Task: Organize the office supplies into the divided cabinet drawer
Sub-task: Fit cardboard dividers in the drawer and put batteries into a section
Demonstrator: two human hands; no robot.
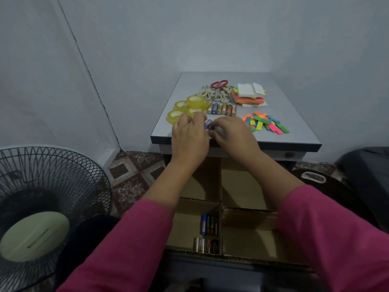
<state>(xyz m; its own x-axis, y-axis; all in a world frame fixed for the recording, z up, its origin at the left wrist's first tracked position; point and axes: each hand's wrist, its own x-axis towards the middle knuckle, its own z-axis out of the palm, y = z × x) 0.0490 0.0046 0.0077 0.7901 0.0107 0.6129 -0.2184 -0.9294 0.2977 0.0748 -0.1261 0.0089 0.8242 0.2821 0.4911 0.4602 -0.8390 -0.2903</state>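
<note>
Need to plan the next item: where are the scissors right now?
In the head view, the red-handled scissors lie at the far middle of the cabinet top, on the white clips, left of the sticky-note stack and beyond the battery row.

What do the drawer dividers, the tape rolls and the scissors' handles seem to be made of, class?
Dividers: corrugated cardboard, matt brown; the cut top edges show fluting.
Tape rolls: probably clear plastic film, glossy and yellowish, wound on pale cores.
Scissors' handles: likely plastic, smooth red loops; the blades look like grey metal.
</note>
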